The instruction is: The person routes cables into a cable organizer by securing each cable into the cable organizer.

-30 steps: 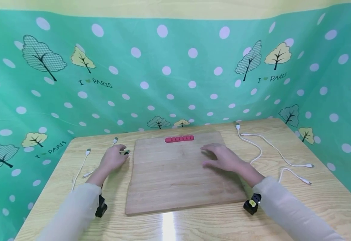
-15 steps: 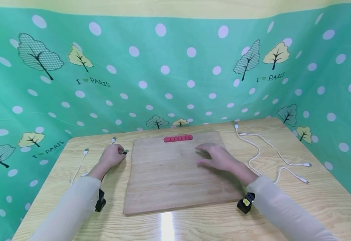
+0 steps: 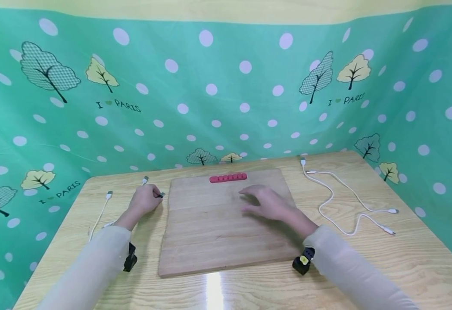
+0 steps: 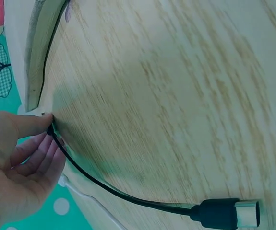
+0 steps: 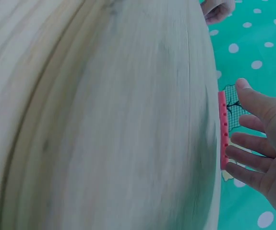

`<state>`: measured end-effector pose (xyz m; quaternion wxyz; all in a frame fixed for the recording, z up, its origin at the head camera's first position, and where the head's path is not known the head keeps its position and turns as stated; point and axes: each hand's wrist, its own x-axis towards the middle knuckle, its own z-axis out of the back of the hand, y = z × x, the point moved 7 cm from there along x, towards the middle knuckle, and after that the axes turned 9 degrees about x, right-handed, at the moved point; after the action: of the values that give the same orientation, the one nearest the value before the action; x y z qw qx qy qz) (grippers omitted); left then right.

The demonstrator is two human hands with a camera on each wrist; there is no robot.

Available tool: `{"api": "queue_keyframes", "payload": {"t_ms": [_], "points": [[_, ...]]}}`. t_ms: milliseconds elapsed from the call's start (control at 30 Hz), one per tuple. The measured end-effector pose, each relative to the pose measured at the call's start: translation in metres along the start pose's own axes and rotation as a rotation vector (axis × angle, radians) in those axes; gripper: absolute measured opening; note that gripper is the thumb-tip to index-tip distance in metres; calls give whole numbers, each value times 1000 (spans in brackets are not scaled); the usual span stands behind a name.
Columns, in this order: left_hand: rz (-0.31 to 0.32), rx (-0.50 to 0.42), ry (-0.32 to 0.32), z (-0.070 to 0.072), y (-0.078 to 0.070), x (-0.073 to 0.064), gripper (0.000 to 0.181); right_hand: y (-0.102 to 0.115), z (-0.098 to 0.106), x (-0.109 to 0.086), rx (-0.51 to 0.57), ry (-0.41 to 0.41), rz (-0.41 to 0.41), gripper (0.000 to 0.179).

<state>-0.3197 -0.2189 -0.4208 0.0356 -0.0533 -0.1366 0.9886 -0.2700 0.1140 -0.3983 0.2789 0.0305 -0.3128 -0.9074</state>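
Left of the wooden board, my left hand (image 3: 145, 200) pinches one end of a short black USB cable between thumb and fingers. In the left wrist view the black USB cable (image 4: 128, 197) runs from the fingertips to a black plug with a metal tip (image 4: 219, 213). Over the wooden board (image 3: 226, 232) hovers my right hand (image 3: 266, 202), its fingers spread and holding nothing. A red notched strip, perhaps a cable holder (image 3: 228, 178), lies at the board's far edge; in the right wrist view the right hand (image 5: 267, 143) appears beside it.
White USB cables (image 3: 328, 198) lie curved on the table right of the board. More white cables (image 3: 102, 213) lie at the left, one partly hidden by the left arm. A green dotted cloth (image 3: 226, 86) rises behind the table.
My left fingers have closed on the black cable's end. The right hand has drifted left over the board, toward its middle. The head view has shifted slightly.
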Motion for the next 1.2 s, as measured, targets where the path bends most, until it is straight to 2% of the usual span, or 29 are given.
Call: {"api": "queue_keyframes", "payload": {"t_ms": [233,500,600,833,1200], "points": [[19,-32,-4,3,1,-3,21,5,-7,4,17,5,1,52],[-14,-76,-30,6,2,-6,21,11,-10,6,39,12,-1,51],[-17,-90,-24,6,3,-6,23,13,-11,8,36,7,6,51],[21,-117,-1,7,5,-7,22,18,-16,12,51,3,16,49],[32,-139,14,14,-1,-9,19,25,-26,20,94,13,15,48]]}}
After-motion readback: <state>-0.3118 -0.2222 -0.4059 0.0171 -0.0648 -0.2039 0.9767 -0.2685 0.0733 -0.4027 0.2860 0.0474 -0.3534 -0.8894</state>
